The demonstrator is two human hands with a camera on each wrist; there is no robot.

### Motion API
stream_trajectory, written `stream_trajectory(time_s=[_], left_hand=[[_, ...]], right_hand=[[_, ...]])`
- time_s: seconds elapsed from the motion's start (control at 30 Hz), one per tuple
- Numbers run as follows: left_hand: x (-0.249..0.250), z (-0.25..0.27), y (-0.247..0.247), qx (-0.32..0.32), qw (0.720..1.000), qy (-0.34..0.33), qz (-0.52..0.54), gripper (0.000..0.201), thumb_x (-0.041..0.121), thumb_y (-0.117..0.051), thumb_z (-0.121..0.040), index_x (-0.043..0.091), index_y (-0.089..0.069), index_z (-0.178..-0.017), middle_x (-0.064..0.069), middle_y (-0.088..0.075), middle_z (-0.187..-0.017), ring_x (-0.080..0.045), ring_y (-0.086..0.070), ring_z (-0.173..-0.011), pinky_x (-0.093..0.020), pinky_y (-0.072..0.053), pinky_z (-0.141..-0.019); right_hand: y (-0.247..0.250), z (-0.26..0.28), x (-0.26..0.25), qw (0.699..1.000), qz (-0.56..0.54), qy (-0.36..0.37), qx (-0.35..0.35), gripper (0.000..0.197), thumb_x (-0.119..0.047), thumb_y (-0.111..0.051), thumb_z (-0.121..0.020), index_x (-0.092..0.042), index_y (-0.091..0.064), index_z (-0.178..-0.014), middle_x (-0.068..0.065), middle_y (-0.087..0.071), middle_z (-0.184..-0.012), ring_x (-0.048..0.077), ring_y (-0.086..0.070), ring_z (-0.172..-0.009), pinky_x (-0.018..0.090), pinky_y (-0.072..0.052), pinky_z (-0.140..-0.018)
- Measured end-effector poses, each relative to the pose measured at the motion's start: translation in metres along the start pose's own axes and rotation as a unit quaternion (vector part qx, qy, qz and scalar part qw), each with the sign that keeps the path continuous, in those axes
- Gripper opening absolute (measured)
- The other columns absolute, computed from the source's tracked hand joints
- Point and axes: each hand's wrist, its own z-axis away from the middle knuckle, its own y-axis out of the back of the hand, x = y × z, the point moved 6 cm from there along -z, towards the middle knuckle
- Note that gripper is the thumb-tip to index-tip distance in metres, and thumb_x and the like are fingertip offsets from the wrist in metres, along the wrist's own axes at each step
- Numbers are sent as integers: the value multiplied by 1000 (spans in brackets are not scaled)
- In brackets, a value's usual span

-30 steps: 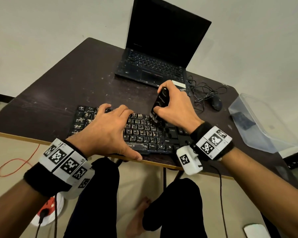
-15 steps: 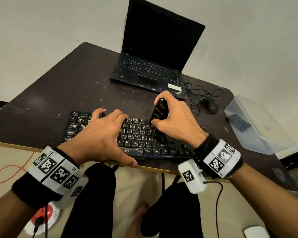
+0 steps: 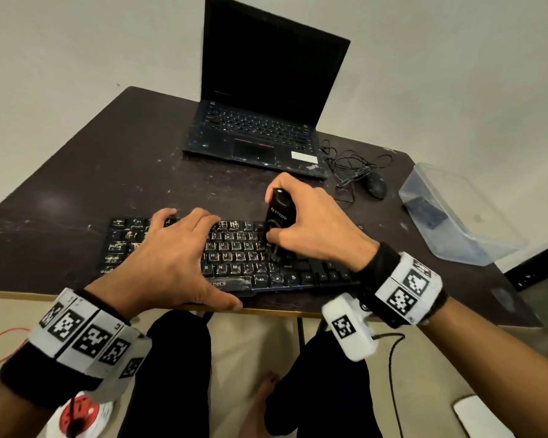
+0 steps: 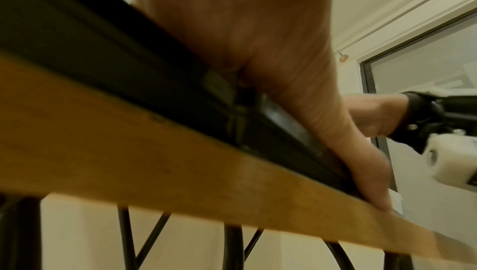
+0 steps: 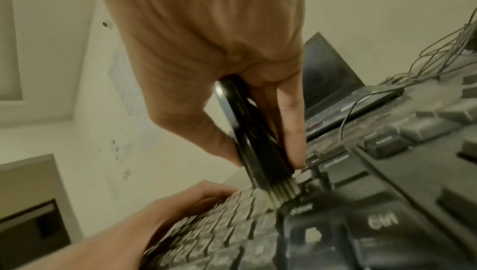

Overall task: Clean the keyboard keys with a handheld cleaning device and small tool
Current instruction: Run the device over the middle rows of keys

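Note:
A dusty black keyboard [image 3: 234, 248] lies along the table's front edge. My left hand [image 3: 171, 254] lies flat over its left half, fingers reaching the far row and the thumb [image 4: 361, 162] along the front rim. My right hand [image 3: 314, 229] grips a black handheld cleaning device [image 3: 277, 213] upright, thumb and fingers wrapped round its body. The device's brush tip [image 5: 281, 194] touches the keys right of the letter block. In the right wrist view the device [image 5: 245, 131] shows between thumb and fingers, with the left hand [image 5: 154, 213] beyond it.
An open black laptop [image 3: 260, 131] stands at the back of the dark table [image 3: 92, 184]. A black mouse [image 3: 376, 184] with a tangled cable [image 3: 355, 162] lies to its right. A clear plastic box [image 3: 456, 216] sits at the right edge.
The head view has tilted, so everything sits lower in frame. The right hand keeps the device's brush on the same part of the keys. The left hand has stayed on the keyboard.

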Motion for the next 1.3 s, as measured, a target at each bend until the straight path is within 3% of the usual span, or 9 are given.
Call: stream_trajectory(time_s=[0.2, 0.37, 0.5, 0.67, 0.8, 0.87, 1.0, 1.17, 1.3], left_hand=[[-2, -1, -2, 11, 1000, -1, -4, 152, 114, -41, -35, 24, -25, -157, 18, -35, -144, -10, -39, -139, -43, 0, -129], [-2, -2, -2, 16, 1000, 0, -5, 149, 111, -46, -38, 24, -26, -156, 17, -36, -145, -10, -40, -138, -44, -1, -129], [-2, -1, -2, 13, 1000, 3, 0, 149, 111, -46, -36, 24, -26, -156, 17, -36, -144, -10, -40, -138, -45, -2, -129], [-2, -1, -1, 8, 1000, 5, 3, 148, 110, -47, -37, 24, -25, -156, 16, -35, -146, -9, -39, -139, -46, -1, -129], [-1, 0, -2, 9, 1000, 4, 2, 147, 110, -46, -39, 23, -26, -156, 15, -36, -146, -11, -41, -139, -46, -3, -129], [-1, -1, 0, 10, 1000, 0, 0, 148, 110, -45, -39, 23, -25, -157, 14, -36, -146, -11, -41, -139, -47, -2, -129], [-2, 0, -2, 12, 1000, 1, 3, 147, 110, -46, -40, 23, -25, -157, 15, -36, -147, -10, -40, -138, -46, -1, -129], [-1, 1, 0, 4, 1000, 2, 12, 148, 109, -47, -38, 23, -25, -157, 15, -36, -145, -12, -37, -139, -46, -1, -129], [-2, 0, -1, 6, 1000, 2, 11, 147, 110, -48, -38, 24, -25, -156, 15, -37, -144, -11, -40, -137, -47, -1, -129]], right_hand=[[0, -11, 3, 998, -23, 1, 54, 47, -15, -80, -79, -27, -52, -115, -4, -69, -83, 15, -66, -72, 27, -47, -61], [-4, 4, -4, 999, -1, 42, 24, 46, -14, -79, -77, -29, -51, -112, -5, -68, -76, 11, -64, -63, 16, -43, -54], [3, -13, -3, 997, -23, 44, 60, 47, -9, -78, -78, -24, -52, -114, -2, -70, -77, 13, -66, -62, 20, -47, -54], [-1, 11, -1, 998, -6, 56, 21, 45, -13, -78, -77, -30, -52, -109, -3, -69, -77, 13, -64, -64, 19, -44, -56], [4, -7, 4, 997, -36, 21, 64, 46, -10, -79, -77, -30, -53, -110, -1, -70, -85, 20, -68, -71, 34, -53, -60], [7, -8, 7, 998, -40, 11, 52, 46, -10, -82, -77, -30, -55, -110, -2, -71, -91, 20, -70, -75, 39, -58, -64], [3, 9, 7, 999, -38, 14, -2, 50, -13, -85, -79, -30, -55, -115, -4, -72, -91, 15, -73, -76, 36, -62, -68], [10, -3, 11, 998, -42, -7, 43, 50, -13, -84, -80, -25, -55, -118, -5, -70, -94, 17, -73, -83, 42, -62, -76], [1, 19, 3, 999, -2, 27, -17, 46, -14, -82, -79, -30, -55, -113, -5, -73, -89, 14, -71, -75, 32, -58, -67]])
